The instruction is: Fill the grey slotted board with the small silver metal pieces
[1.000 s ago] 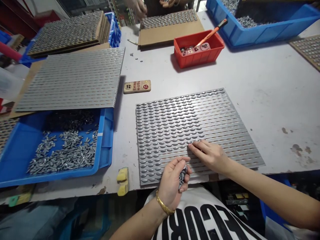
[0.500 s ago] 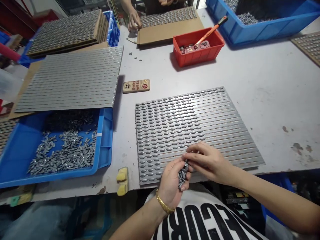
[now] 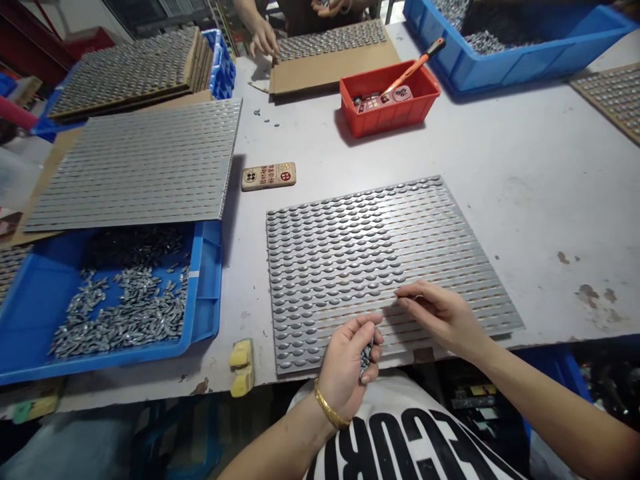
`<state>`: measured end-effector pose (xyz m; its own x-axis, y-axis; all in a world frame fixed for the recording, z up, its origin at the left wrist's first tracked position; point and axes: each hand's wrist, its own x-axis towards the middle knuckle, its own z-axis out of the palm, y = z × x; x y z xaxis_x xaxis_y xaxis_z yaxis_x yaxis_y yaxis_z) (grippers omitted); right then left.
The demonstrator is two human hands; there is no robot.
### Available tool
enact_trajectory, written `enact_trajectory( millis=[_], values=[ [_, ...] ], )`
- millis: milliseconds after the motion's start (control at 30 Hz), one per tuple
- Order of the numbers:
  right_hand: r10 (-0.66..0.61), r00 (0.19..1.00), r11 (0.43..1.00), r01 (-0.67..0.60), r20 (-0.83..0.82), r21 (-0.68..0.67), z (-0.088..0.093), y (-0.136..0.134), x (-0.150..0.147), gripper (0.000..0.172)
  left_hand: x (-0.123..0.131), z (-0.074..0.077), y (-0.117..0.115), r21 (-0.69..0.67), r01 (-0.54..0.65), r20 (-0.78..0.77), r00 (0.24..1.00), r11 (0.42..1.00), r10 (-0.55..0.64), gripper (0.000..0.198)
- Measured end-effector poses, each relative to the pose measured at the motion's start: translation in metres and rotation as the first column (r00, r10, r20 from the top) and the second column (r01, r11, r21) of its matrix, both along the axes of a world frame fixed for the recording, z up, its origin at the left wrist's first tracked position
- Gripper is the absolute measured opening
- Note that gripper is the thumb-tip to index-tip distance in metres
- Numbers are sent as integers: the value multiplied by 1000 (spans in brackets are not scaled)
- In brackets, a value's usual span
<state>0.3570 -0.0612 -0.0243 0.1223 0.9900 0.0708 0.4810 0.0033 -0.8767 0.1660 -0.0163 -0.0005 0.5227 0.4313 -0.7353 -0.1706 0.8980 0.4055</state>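
My left hand [image 3: 347, 363], with a gold bangle on the wrist, is curled around a bunch of small grey metal pieces [image 3: 366, 361] at the near edge of a ribbed metal plate [image 3: 465, 293]. Rows of oval grey pieces sit in the plate's ribs, and its lower right area looks barer. My right hand [image 3: 435, 313] rests above those lower ribs, with thumb and fingertips pinched close. I cannot tell whether it holds a piece.
A blue bin [image 3: 200, 293] of loose grey pieces lies to the left under a second ribbed plate [image 3: 135, 167]. Beyond stand a red tray [image 3: 390, 110] holding an orange-handled tool, a wooden block [image 3: 269, 176], and a yellow sponge [image 3: 242, 367]. A co-worker's hand [image 3: 263, 37] works at the far side.
My right hand has moved away from my left hand, rightward across the plate. My left hand still holds the pieces. The whole view has shifted slightly.
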Motion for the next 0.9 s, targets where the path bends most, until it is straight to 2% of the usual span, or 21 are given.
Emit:
enact_trajectory(
  millis=[133,333,433,633,767,900],
  values=[
    [90,970,993,-104,225,49,-8,8,7,19,1,1,-1,23,1,-34,999,1000,-1,27],
    [152,921,984,-175,359,35,-10,19,9,15,0,2,-2,33,12,-47,999,999,-10,26],
    [150,907,982,-183,393,49,-12,22,11,15,-1,2,-2,26,8,-54,999,1000,-6,30],
    [117,823,983,-174,555,50,-19,21,13,19,0,1,1,4,-36,-50,998,999,36,32],
    [104,867,984,-160,488,75,-13,18,12,21,1,1,0,12,-63,-69,996,998,64,36],
    [156,968,986,-166,196,33,6,10,1,20,3,-1,-1,50,-75,-79,994,996,79,33]
  ],
)
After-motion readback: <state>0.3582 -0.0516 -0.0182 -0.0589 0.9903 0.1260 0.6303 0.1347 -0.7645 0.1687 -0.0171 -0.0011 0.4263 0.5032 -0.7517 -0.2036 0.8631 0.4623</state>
